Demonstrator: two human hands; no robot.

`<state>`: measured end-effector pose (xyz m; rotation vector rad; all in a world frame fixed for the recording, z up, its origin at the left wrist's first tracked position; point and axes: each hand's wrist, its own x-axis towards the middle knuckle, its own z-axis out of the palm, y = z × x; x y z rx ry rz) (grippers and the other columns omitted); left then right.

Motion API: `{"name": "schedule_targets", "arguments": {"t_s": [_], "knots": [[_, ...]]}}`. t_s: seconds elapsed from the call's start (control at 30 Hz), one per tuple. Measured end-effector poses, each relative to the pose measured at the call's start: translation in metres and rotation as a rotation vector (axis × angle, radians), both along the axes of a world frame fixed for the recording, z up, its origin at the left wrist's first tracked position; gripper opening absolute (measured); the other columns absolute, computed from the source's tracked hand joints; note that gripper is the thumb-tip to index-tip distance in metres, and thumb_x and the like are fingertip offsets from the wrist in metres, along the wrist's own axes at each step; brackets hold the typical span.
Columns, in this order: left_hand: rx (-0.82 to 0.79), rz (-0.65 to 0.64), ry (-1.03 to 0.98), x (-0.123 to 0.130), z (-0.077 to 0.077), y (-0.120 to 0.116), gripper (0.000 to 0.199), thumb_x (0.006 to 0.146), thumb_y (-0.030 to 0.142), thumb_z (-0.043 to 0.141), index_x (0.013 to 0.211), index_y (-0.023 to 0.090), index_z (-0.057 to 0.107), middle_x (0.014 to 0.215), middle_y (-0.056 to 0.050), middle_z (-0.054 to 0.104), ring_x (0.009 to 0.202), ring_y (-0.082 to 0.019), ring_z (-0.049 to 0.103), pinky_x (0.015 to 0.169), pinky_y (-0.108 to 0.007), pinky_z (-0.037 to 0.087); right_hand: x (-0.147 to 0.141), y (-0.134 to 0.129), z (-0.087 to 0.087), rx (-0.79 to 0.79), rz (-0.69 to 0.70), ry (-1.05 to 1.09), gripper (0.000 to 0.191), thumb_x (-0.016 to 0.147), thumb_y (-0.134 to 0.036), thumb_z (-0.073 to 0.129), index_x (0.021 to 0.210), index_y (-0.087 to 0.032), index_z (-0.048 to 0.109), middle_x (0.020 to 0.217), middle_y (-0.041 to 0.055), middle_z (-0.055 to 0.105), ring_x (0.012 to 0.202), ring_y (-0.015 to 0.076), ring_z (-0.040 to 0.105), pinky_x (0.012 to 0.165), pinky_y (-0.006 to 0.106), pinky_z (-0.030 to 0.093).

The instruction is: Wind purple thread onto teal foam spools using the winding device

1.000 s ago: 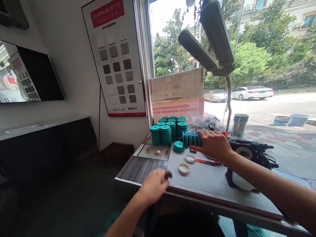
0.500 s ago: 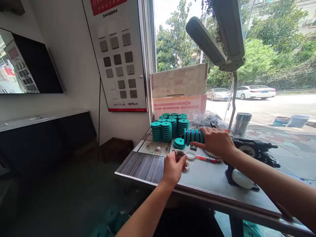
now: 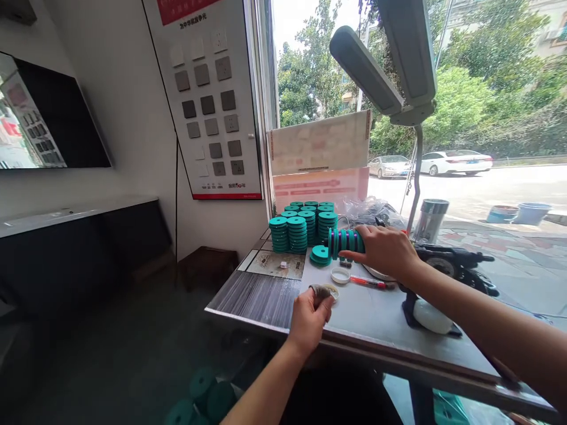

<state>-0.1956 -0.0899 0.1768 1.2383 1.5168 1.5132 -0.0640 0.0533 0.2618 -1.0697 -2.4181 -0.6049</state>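
My right hand is closed over a row of teal spools lined up on a horizontal shaft, purple showing between their rims. The shaft's hidden end lies toward a black hand-cranked winder. Nearer the table's front edge, my left hand is pinched shut, a grey wrap on one finger. Whatever lies between its fingertips is too fine to make out. Just behind it, a small pale ring is partly covered. A white tape roll and a red-orange pen lie between my hands.
Stacked teal spools stand at the back, with a lower stack in front. A two-headed lamp rises over the table's right side. A metal cup stands by the window. More teal discs lie below the table.
My left hand has moved slightly down and toward me, uncovering more of the pale ring. My right hand keeps its place on the spools. The whole view has shifted slightly.
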Motion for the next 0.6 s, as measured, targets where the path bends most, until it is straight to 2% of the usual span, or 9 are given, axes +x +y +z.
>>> {"name": "schedule_targets", "arguments": {"t_s": [0.1, 0.2, 0.3, 0.4, 0.5, 0.6], "knots": [[-0.105, -0.182, 0.001, -0.024, 0.004, 0.021, 0.047, 0.058, 0.060, 0.061, 0.066, 0.015, 0.047, 0.042, 0.007, 0.041, 0.038, -0.004, 0.034, 0.041, -0.019, 0.026, 0.000, 0.001, 0.004, -0.028, -0.013, -0.012, 0.071, 0.073, -0.074, 0.016, 0.093, -0.015, 0.051, 0.081, 0.0099, 0.061, 0.074, 0.0239, 0.059, 0.057, 0.025, 0.028], [-0.177, -0.281, 0.094, -0.051, 0.008, 0.056, 0.046, 0.052, 0.054, 0.069, 0.058, 0.014, 0.049, 0.041, 0.004, 0.046, 0.036, -0.005, 0.039, 0.040, -0.020, 0.030, 0.000, 0.002, 0.007, -0.056, -0.014, -0.027, 0.070, 0.074, -0.074, 0.017, 0.091, -0.015, 0.051, 0.080, 0.0100, 0.061, 0.072, 0.0223, 0.060, 0.056, 0.024, 0.028], [-0.220, -0.331, 0.217, -0.065, 0.010, 0.095, 0.034, 0.063, 0.042, 0.068, 0.061, 0.012, 0.053, 0.041, 0.006, 0.045, 0.036, -0.004, 0.039, 0.041, -0.020, 0.031, -0.001, 0.002, 0.008, -0.068, -0.013, -0.032, 0.069, 0.074, -0.074, 0.018, 0.090, -0.015, 0.051, 0.080, 0.0105, 0.061, 0.073, 0.0229, 0.060, 0.055, 0.024, 0.028], [-0.241, -0.343, 0.344, -0.066, 0.020, 0.129, 0.026, 0.077, 0.034, 0.056, 0.066, 0.010, 0.053, 0.046, 0.008, 0.044, 0.040, -0.002, 0.038, 0.044, -0.016, 0.034, -0.002, 0.004, 0.007, -0.058, -0.011, -0.031, 0.068, 0.073, -0.074, 0.019, 0.089, -0.016, 0.051, 0.080, 0.0092, 0.062, 0.073, 0.0225, 0.060, 0.055, 0.024, 0.030], [-0.235, -0.342, 0.457, -0.063, 0.052, 0.155, 0.025, 0.082, 0.031, 0.051, 0.069, 0.009, 0.053, 0.054, 0.007, 0.045, 0.045, -0.002, 0.040, 0.046, -0.015, 0.037, -0.004, 0.005, 0.006, -0.055, -0.013, -0.023, 0.068, 0.073, -0.075, 0.019, 0.089, -0.017, 0.051, 0.079, 0.0075, 0.062, 0.072, 0.0219, 0.060, 0.057, 0.024, 0.033], [-0.233, -0.368, 0.560, -0.061, 0.105, 0.170, 0.012, 0.077, 0.019, 0.057, 0.071, 0.009, 0.056, 0.055, 0.007, 0.048, 0.047, -0.002, 0.041, 0.049, -0.015, 0.037, -0.004, 0.006, 0.005, -0.067, -0.007, -0.018, 0.068, 0.073, -0.075, 0.019, 0.089, -0.017, 0.051, 0.079, 0.0081, 0.061, 0.073, 0.0222, 0.060, 0.057, 0.025, 0.034]]}}
